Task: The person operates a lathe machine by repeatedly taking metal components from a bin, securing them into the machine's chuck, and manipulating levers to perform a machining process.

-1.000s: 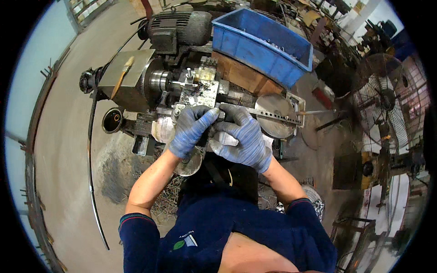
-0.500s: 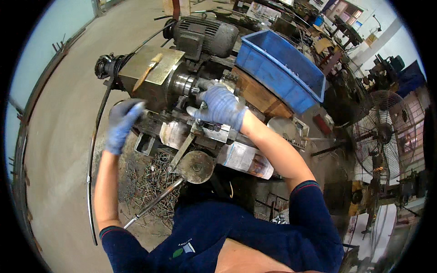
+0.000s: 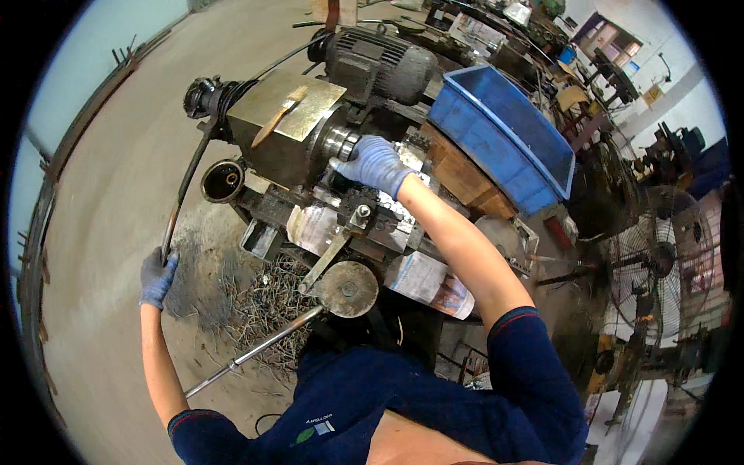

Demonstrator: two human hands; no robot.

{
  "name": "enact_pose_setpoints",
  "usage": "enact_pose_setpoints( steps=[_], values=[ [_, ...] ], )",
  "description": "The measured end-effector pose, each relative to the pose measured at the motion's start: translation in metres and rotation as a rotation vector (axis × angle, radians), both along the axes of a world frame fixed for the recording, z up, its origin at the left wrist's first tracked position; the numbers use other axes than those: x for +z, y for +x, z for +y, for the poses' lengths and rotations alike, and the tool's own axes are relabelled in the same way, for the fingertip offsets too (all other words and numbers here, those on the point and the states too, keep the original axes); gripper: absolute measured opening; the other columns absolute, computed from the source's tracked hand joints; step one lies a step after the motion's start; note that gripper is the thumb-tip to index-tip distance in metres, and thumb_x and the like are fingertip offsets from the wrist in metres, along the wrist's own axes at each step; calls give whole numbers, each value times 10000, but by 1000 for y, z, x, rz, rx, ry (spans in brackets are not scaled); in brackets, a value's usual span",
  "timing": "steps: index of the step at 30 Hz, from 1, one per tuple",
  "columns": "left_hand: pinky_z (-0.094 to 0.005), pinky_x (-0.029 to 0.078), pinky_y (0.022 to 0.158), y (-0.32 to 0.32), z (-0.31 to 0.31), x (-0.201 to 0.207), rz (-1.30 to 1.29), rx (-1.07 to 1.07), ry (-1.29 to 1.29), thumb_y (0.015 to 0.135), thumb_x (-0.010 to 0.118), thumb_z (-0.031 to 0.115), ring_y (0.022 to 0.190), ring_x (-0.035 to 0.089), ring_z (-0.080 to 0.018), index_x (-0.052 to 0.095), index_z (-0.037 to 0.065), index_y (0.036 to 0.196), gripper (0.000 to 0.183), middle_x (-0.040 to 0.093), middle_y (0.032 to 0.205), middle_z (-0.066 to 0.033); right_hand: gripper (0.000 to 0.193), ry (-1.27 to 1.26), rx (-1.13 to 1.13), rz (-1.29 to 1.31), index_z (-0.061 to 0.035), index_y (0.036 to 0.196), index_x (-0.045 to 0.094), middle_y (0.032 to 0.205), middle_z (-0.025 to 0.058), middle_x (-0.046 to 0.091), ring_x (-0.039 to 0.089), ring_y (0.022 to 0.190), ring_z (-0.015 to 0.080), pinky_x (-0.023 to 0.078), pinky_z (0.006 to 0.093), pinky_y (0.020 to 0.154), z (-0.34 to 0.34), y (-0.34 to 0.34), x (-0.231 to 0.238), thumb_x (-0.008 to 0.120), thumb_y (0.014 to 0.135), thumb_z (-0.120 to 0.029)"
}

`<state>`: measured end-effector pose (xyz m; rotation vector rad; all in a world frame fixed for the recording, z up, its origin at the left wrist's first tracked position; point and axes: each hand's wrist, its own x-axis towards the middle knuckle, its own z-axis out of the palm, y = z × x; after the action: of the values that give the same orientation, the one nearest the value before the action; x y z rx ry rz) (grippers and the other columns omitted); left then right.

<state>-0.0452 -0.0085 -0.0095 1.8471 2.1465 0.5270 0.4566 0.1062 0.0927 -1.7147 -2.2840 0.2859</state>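
Observation:
Out to the left, my gloved left hand (image 3: pixel 159 280) is closed round a long dark lever bar (image 3: pixel 182 190), which slants up to the machine's rear end. My right hand (image 3: pixel 374 165), in a blue knit glove, is at the shiny metal spindle nose (image 3: pixel 339 144) of a small lathe. Its fingers curl over the front of the spindle and the thumb points left; whatever lies inside them is hidden. A wooden-handled brush (image 3: pixel 277 120) rests on the brass-coloured headstock cover (image 3: pixel 310 93). In front of the spindle is the tool slide with a bolt (image 3: pixel 362 211).
A blue plastic bin (image 3: pixel 496 132) stands on a wooden block (image 3: pixel 461 174) to the right. Behind the headstock sits a motor (image 3: pixel 380 66). Metal scrap (image 3: pixel 267 306) covers the floor below, beside a round plate (image 3: pixel 349 289) and a chrome rod (image 3: pixel 263 349). A fan (image 3: pixel 659 252) is at right.
My left hand has left the handwheel area, moved out and down to the left, and taken hold of the lever bar. The right hand has drawn closer in on the spindle nose.

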Motion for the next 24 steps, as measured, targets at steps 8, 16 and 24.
enact_pose_setpoints(
  steps=[8, 16, 24],
  values=[
    [-449, 474, 691, -23, 39, 9, 555, -20, 62, 795, 555, 219, 729, 601, -354, 601, 56, 832, 173, 628, 812, -185, 386, 83, -44, 85, -38, 841, 684, 894, 210, 616, 615, 806, 332, 490, 344, 751, -2, 0, 1, 697, 719, -404],
    [-434, 496, 692, -71, 102, 15, 667, 76, 72, 807, 532, 173, 769, 629, -341, 621, 85, 893, 152, 645, 848, -177, 482, 141, -66, 101, -58, 877, 681, 899, 217, 631, 633, 813, 326, 496, 365, 776, -5, 5, 3, 675, 688, -501],
    [-367, 446, 869, 65, 99, -103, -368, 28, 78, 851, 555, 314, 1001, 588, -257, 512, 78, 1251, 466, 604, 1128, -160, 272, 427, -75, 241, -24, 784, 672, 1198, 223, 543, 567, 1055, 354, 486, 371, 849, -107, 88, 57, 738, 709, -277]
  ],
)
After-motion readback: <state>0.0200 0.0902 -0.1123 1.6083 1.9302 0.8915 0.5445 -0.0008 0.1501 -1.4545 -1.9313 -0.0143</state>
